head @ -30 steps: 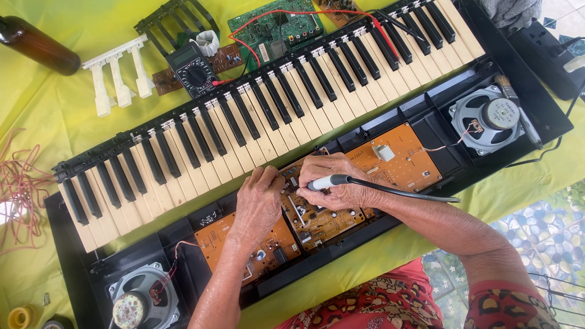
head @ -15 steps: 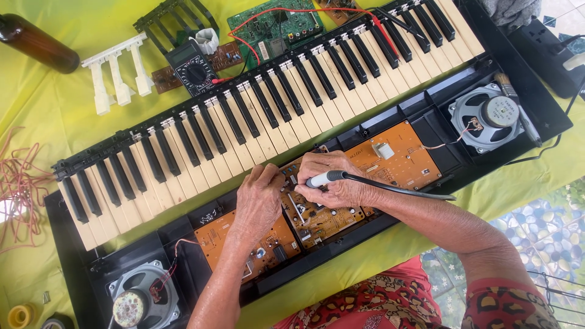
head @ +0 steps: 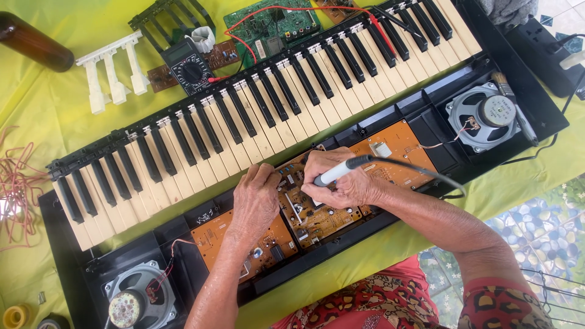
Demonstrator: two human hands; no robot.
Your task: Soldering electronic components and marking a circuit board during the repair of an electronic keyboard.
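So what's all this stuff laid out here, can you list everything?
Opened black electronic keyboard: one, across the yellow-green cloth.
Orange circuit boards: three, inside the case.
Round grey speakers: two, one at each end of the case.
Black dial multimeter: one, above the keys.
Green circuit board: one, top centre.
Loose white keys: one cluster, upper left.
Brown glass bottle: one, top left.
White-handled soldering iron: one, in the right hand.
Left hand: fingers on the middle board.
Right hand: gripping the iron.

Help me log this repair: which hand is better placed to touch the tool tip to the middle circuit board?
Right. The right hand grips the corded soldering tool above the board; the left hand only rests on it.
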